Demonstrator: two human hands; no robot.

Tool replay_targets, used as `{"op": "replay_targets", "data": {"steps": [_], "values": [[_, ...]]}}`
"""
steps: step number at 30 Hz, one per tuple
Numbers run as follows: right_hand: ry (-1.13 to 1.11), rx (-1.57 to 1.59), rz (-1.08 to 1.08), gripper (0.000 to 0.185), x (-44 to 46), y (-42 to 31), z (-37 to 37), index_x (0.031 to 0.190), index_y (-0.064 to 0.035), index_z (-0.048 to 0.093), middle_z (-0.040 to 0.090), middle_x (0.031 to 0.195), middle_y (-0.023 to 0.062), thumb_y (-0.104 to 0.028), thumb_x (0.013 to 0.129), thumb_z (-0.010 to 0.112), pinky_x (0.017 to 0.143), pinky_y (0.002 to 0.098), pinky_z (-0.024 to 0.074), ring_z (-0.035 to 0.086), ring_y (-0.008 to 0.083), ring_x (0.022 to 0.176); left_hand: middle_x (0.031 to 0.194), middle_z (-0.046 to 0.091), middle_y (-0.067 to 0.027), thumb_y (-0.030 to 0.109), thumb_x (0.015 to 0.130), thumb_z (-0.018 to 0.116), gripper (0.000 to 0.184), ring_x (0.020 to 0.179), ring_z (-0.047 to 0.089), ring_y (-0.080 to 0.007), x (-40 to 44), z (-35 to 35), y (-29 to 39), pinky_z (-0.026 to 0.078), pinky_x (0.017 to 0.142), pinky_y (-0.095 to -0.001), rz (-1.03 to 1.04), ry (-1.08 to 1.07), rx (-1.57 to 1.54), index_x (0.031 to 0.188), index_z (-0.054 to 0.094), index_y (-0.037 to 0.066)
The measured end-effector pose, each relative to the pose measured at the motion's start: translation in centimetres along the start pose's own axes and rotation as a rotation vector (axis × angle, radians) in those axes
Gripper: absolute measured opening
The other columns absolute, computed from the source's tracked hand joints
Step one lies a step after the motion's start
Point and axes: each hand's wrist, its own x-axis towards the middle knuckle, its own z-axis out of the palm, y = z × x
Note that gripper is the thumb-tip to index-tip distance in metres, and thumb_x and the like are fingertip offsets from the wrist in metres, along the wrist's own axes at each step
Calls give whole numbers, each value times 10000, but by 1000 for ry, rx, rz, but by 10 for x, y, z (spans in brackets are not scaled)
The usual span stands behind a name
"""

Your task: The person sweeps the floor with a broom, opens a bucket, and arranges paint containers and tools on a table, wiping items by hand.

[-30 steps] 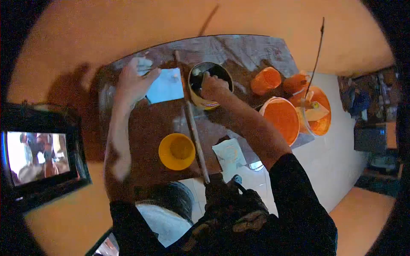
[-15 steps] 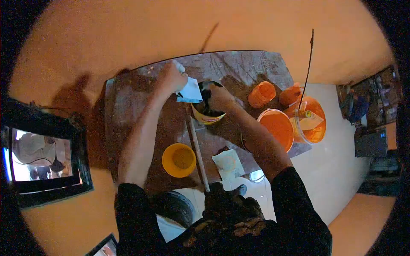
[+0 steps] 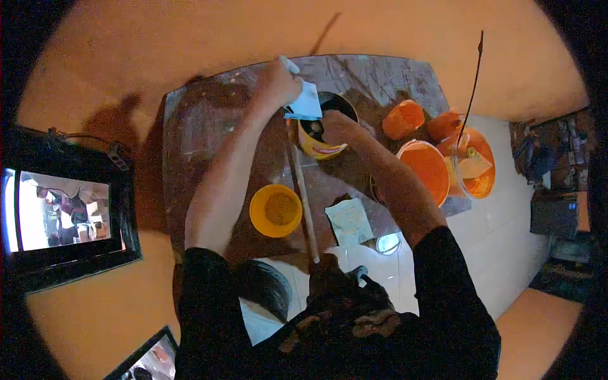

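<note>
My left hand point(image 3: 277, 83) is closed on a white packet point(image 3: 306, 101) with a light-blue lower edge, held over the left rim of a yellow bucket point(image 3: 323, 151) with a dark inside. My right hand point(image 3: 341, 129) reaches into that bucket from the right. Its fingers are largely hidden inside, and I cannot tell whether they grip anything. A long wooden stick point(image 3: 301, 190) lies just below the packet, running toward my body. Nearer me stands a yellow-orange tub point(image 3: 276, 211) with grainy-looking contents or residue at its bottom.
On the table point(image 3: 209, 139), a stained paper or cloth point(image 3: 351, 222) lies near the front edge. To the right stand an orange container point(image 3: 403, 120), an orange-filled bucket point(image 3: 423, 168) and a clear, orange-stained container point(image 3: 457, 171). A thin dark rod point(image 3: 472, 88) rises there. Orange walls surround the table.
The whole view has shifted, so the table sits higher and further right. My right hand is now nearer the bucket's front right side. My left hand still holds the packet at the rim.
</note>
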Motion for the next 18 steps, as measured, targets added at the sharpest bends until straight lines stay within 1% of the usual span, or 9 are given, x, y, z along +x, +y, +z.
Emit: {"op": "replay_targets", "data": {"steps": [2, 3, 4, 5, 7, 9, 12, 15, 18], "values": [[-7, 91, -42, 299, -38, -44, -87, 864, 68, 648, 650, 922, 297, -154, 679, 569, 819, 476, 517, 639, 429, 910, 893, 654, -153, 168, 751, 717, 303, 889, 638, -316, 12, 20, -9, 503, 817, -420, 72, 18, 52, 1014, 619, 53], [54, 137, -37, 285, -42, -34, -84, 856, 68, 644, 649, 923, 296, -144, 685, 561, 820, 478, 516, 638, 426, 916, 925, 655, -246, 65, 675, 670, 267, 931, 640, -393, 14, 22, -5, 507, 829, -437, 57, 36, -18, 933, 642, 1], [118, 184, -32, 272, -46, -32, -92, 848, 69, 641, 648, 924, 296, -135, 691, 552, 820, 481, 515, 637, 424, 923, 938, 653, -252, 58, 671, 666, 272, 947, 637, -394, 16, 25, -2, 506, 835, -440, 46, -13, -3, 935, 642, -1], [-12, 100, 77, 245, -49, -32, -103, 846, 53, 642, 651, 920, 279, -125, 707, 548, 820, 485, 514, 631, 431, 919, 950, 652, -258, 52, 666, 662, 277, 962, 635, -395, 16, 28, 1, 506, 840, -442, 35, -63, 13, 937, 643, -2], [54, 79, 141, 231, -55, -27, -103, 841, 38, 647, 656, 901, 261, -131, 714, 554, 810, 485, 518, 631, 434, 907, 967, 650, -275, 34, 655, 659, 296, 1003, 631, -382, 25, 45, 0, 507, 853, -448, 26, -147, 75, 946, 635, -14], [-50, -89, 137, 239, -46, -18, -101, 879, 31, 644, 654, 873, 250, -132, 719, 569, 802, 481, 521, 630, 433, 893, 993, 645, -275, 47, 664, 658, 318, 1006, 628, -391, 24, 53, 2, 508, 859, -453, 49, -209, 32, 973, 625, -22], [107, -72, 104, 286, -53, -14, -100, 944, 27, 637, 657, 878, 252, -155, 725, 612, 805, 464, 522, 637, 426, 886, 1087, 616, -279, 109, 702, 665, 396, 1038, 603, -421, 33, 93, -17, 496, 891, -465, 9, -233, 124, 1064, 576, -25], [363, 410, 130, 348, -61, -29, -114, 996, 15, 625, 657, 885, 255, -211, 736, 673, 803, 455, 516, 637, 428, 886, 1178, 563, -296, 173, 756, 672, 504, 1138, 536, -435, 35, 117, -26, 432, 974, -480, 20, -213, 173, 1188, 490, -12], [338, 533, 239, 393, -69, -44, -139, 1033, 1, 613, 654, 928, 255, -243, 743, 717, 805, 431, 507, 633, 424, 911, 1256, 506, -298, 259, 813, 660, 599, 1248, 432, -437, 34, 131, -34, 333, 1044, -538, 127, -139, 229, 1294, 393, 21]]}}
